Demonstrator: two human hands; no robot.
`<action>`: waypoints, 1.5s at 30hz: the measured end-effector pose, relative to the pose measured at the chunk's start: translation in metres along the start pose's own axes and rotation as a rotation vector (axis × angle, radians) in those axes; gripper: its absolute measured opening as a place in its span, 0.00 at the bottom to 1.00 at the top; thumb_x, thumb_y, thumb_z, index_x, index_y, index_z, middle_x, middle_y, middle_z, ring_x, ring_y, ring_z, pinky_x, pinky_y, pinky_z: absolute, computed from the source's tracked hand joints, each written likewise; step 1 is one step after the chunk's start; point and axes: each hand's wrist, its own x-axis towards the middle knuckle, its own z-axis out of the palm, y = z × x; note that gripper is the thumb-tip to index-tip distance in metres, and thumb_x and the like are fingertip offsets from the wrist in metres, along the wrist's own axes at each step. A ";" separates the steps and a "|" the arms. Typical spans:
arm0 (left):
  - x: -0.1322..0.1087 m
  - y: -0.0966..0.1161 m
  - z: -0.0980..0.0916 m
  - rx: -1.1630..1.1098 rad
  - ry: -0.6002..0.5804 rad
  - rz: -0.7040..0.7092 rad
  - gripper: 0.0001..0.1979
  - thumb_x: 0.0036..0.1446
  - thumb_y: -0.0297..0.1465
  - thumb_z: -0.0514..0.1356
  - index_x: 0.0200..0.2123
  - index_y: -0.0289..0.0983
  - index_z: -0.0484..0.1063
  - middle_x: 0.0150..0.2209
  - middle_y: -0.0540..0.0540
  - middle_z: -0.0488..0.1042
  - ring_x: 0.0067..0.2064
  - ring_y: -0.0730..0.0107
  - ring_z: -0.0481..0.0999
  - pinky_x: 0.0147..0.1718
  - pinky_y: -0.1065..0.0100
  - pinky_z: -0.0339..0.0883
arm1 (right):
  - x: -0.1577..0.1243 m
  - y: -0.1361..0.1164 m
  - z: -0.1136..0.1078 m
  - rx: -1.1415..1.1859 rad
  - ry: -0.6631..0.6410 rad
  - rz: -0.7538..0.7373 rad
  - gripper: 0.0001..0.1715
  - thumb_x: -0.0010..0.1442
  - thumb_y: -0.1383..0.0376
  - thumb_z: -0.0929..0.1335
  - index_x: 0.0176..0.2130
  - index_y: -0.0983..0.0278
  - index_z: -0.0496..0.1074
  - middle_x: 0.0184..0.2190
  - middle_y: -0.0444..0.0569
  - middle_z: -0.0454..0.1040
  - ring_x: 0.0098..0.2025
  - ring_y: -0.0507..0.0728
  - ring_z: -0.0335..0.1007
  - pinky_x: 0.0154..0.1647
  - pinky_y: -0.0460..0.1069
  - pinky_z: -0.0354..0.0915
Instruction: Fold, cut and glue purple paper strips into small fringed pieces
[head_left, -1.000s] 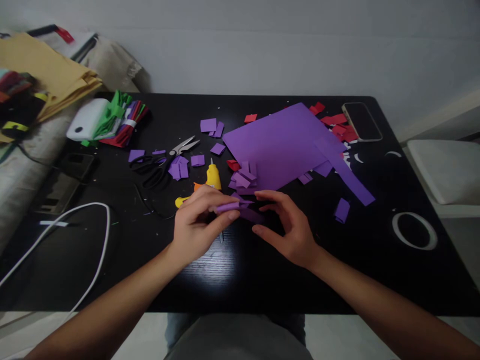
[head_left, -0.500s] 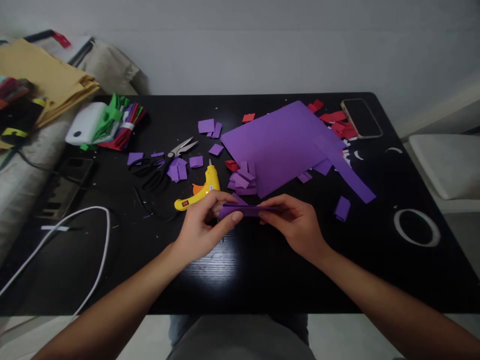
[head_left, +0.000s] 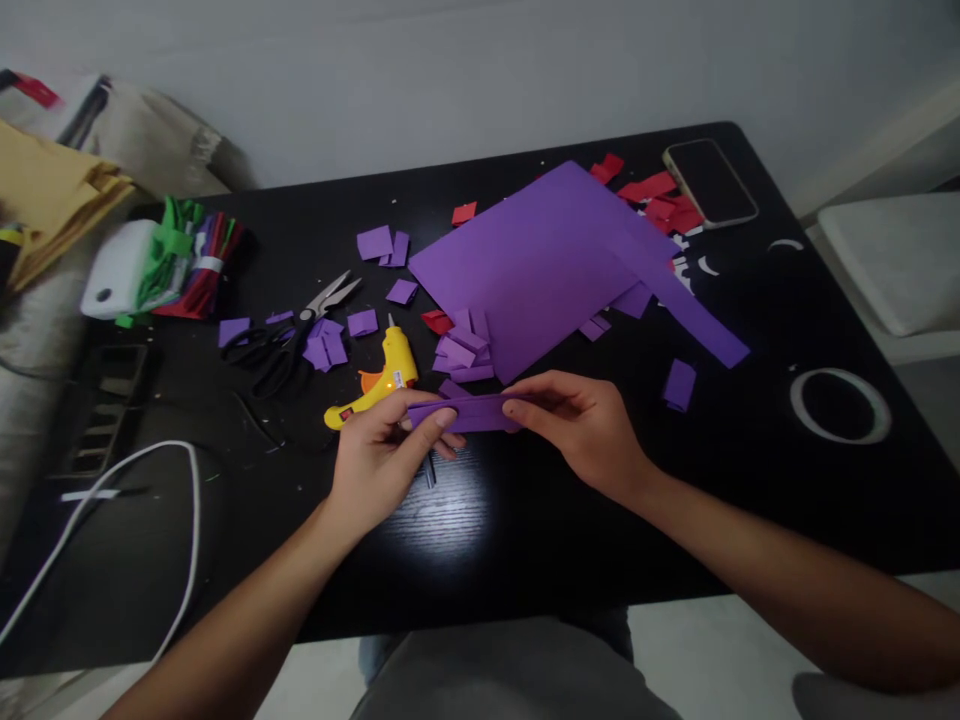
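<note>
Both hands hold a folded purple paper strip (head_left: pixel 474 412) level just above the black table (head_left: pixel 525 520). My left hand (head_left: pixel 379 455) pinches its left end between thumb and fingers. My right hand (head_left: pixel 585 430) pinches its right end. Just behind the strip lie a yellow glue gun (head_left: pixel 382 375) and a heap of small purple paper pieces (head_left: pixel 463 352). A large purple sheet (head_left: pixel 532 265) with a long cut strip spreads behind them.
Scissors (head_left: pixel 289 325) lie left of the glue gun among purple scraps. Red scraps (head_left: pixel 660 200) and a phone (head_left: pixel 709 182) sit at the far right. A bundle of coloured paper (head_left: pixel 187 265) with a white device is at the far left. A white cable (head_left: pixel 112 520) loops at left.
My right hand closed on the strip's right end, and both hands lifted it and stretched it out level. The camera view tilted and shifted left.
</note>
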 end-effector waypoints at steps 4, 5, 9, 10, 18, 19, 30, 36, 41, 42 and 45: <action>-0.001 0.001 -0.001 0.011 -0.013 -0.009 0.08 0.66 0.35 0.67 0.39 0.36 0.79 0.27 0.48 0.84 0.24 0.69 0.83 0.26 0.70 0.81 | 0.000 0.000 0.001 0.006 0.015 -0.008 0.14 0.52 0.54 0.83 0.34 0.58 0.85 0.29 0.44 0.84 0.31 0.56 0.82 0.40 0.53 0.82; -0.001 0.001 -0.001 0.018 -0.018 -0.008 0.08 0.67 0.35 0.67 0.39 0.36 0.79 0.27 0.48 0.84 0.24 0.69 0.84 0.26 0.70 0.81 | 0.000 0.000 0.001 0.003 0.017 -0.009 0.15 0.52 0.53 0.83 0.34 0.59 0.84 0.29 0.44 0.84 0.31 0.56 0.82 0.40 0.53 0.82; -0.002 0.002 -0.004 0.024 -0.046 -0.008 0.07 0.68 0.33 0.66 0.39 0.36 0.79 0.28 0.48 0.85 0.25 0.69 0.84 0.28 0.70 0.82 | -0.001 0.000 0.001 -0.017 0.036 -0.013 0.17 0.50 0.51 0.83 0.32 0.59 0.84 0.28 0.45 0.84 0.31 0.56 0.82 0.39 0.53 0.81; -0.001 0.002 -0.004 0.021 -0.054 -0.006 0.07 0.68 0.33 0.65 0.39 0.36 0.79 0.28 0.48 0.85 0.25 0.70 0.84 0.28 0.70 0.82 | -0.001 0.000 0.001 -0.018 0.039 -0.015 0.17 0.50 0.51 0.83 0.32 0.59 0.84 0.28 0.45 0.84 0.31 0.56 0.82 0.39 0.52 0.81; 0.000 -0.005 -0.002 0.032 0.025 0.207 0.18 0.60 0.29 0.72 0.51 0.40 0.72 0.39 0.50 0.81 0.31 0.74 0.83 0.31 0.72 0.80 | 0.000 0.000 0.002 0.020 0.050 -0.015 0.18 0.49 0.52 0.84 0.32 0.61 0.83 0.27 0.44 0.82 0.29 0.54 0.79 0.35 0.50 0.79; 0.001 -0.006 -0.003 0.052 0.033 0.242 0.19 0.59 0.28 0.72 0.51 0.40 0.72 0.41 0.49 0.80 0.34 0.73 0.83 0.33 0.72 0.81 | 0.000 0.000 0.002 0.023 0.051 -0.008 0.19 0.49 0.51 0.84 0.31 0.61 0.82 0.27 0.44 0.82 0.28 0.54 0.79 0.33 0.50 0.79; 0.003 -0.006 -0.011 0.363 -0.026 0.412 0.13 0.60 0.32 0.72 0.44 0.41 0.73 0.45 0.44 0.79 0.48 0.62 0.80 0.46 0.61 0.75 | -0.001 0.003 0.004 0.071 0.046 -0.004 0.23 0.46 0.51 0.85 0.28 0.62 0.78 0.31 0.47 0.82 0.30 0.54 0.77 0.31 0.50 0.78; 0.004 0.003 -0.014 0.514 -0.060 0.468 0.04 0.65 0.31 0.66 0.37 0.39 0.74 0.41 0.44 0.80 0.44 0.63 0.81 0.46 0.61 0.75 | -0.001 0.004 0.004 0.085 0.008 0.000 0.22 0.46 0.51 0.85 0.28 0.61 0.78 0.31 0.47 0.82 0.29 0.54 0.78 0.33 0.51 0.78; 0.005 0.003 -0.015 0.627 0.079 0.596 0.06 0.65 0.29 0.64 0.33 0.38 0.75 0.35 0.44 0.80 0.38 0.64 0.81 0.40 0.63 0.75 | 0.000 0.004 0.001 0.044 0.004 -0.024 0.21 0.48 0.52 0.84 0.28 0.61 0.78 0.29 0.46 0.82 0.29 0.54 0.78 0.35 0.52 0.78; 0.005 0.003 -0.015 0.637 0.083 0.603 0.06 0.65 0.29 0.64 0.33 0.38 0.75 0.35 0.45 0.80 0.38 0.65 0.81 0.40 0.64 0.75 | 0.001 0.004 0.001 0.038 0.004 -0.034 0.20 0.49 0.52 0.84 0.28 0.61 0.78 0.29 0.46 0.82 0.30 0.54 0.78 0.35 0.51 0.78; 0.006 0.005 -0.015 0.646 0.042 0.609 0.04 0.64 0.27 0.65 0.34 0.37 0.75 0.33 0.46 0.80 0.36 0.66 0.82 0.39 0.65 0.75 | 0.001 0.003 0.001 0.042 0.012 -0.052 0.19 0.49 0.54 0.84 0.28 0.61 0.79 0.30 0.45 0.82 0.30 0.54 0.78 0.35 0.51 0.77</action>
